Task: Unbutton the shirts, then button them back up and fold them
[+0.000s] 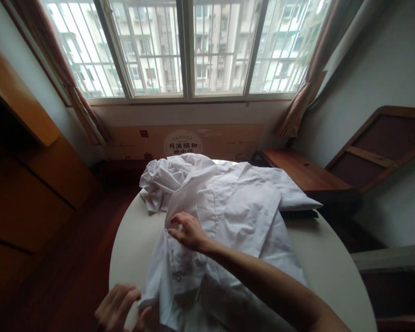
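A white garment [242, 207] lies spread over a round pale table [127, 249], with a crumpled bunch of cloth at its far left. My right hand [188, 232] is over the garment's left part, thumb and forefinger curved near a fold with a gap between them; whether it grips any cloth is unclear. At the near left edge of the garment, my left hand [121, 306] is blurred, its fingers bent beside the cloth and its thumb at the hem. A dark ridged object [299, 214] shows from under the garment's right side.
Behind the table are a barred window [186, 50] and a printed banner [124, 138]. A wooden desk [307, 170] and a folded wooden frame [380, 143] stand at the right. Wooden cabinets [27, 193] line the left.
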### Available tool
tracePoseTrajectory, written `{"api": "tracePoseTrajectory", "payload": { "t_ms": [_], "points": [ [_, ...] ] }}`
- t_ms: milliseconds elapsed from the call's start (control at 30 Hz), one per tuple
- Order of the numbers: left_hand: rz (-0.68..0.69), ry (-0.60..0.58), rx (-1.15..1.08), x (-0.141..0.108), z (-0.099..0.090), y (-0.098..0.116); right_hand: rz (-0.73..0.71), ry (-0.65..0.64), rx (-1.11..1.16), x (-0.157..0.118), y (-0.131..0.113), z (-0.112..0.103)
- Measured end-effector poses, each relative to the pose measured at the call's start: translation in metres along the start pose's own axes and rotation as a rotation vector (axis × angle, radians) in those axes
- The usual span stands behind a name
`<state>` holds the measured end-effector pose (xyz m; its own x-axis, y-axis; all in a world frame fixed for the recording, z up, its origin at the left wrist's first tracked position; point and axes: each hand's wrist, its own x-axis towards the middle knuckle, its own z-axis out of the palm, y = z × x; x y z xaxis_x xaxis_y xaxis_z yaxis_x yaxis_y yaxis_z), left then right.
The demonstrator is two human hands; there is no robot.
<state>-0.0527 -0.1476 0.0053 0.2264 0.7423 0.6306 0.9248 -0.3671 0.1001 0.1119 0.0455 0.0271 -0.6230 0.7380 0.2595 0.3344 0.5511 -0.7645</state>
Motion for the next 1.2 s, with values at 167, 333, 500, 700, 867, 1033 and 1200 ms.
{"api": "tracePoseTrajectory", "payload": {
  "t_ms": [167, 333, 500, 700, 867, 1033, 1200],
  "points": [
    [0.138, -0.188, -0.038, 0.023, 0.015, 0.008, 0.307, 0.488, 0.225, 0.01, 0.048, -0.035],
    [0.022, -0.563, -0.383, 0.045, 0.012, 0.0, 0.505, 0.538, 0.784, 0.035, 0.077, -0.07],
    [-0.097, -0.676, -0.611, 0.134, 0.018, -0.03, 0.437, 0.472, 0.944, 0.046, 0.085, -0.069],
    [-0.242, -0.226, -0.34, 0.26, 0.113, -0.039, 0.378, 0.485, 1.148, 0.062, 0.097, -0.048],
    [-0.475, 0.034, -0.449, 0.288, 0.134, -0.073, 0.284, 0.293, 0.916, 0.06, 0.108, -0.054],
    [-0.951, 0.482, -0.556, 0.264, 0.119, -0.152, 0.348, 0.175, 0.581, 0.044, 0.096, -0.052],
    [-1.051, 0.284, -0.8, 0.243, 0.12, -0.187, 0.373, -0.017, 0.452, 0.01, 0.061, -0.028]
  ]
}}
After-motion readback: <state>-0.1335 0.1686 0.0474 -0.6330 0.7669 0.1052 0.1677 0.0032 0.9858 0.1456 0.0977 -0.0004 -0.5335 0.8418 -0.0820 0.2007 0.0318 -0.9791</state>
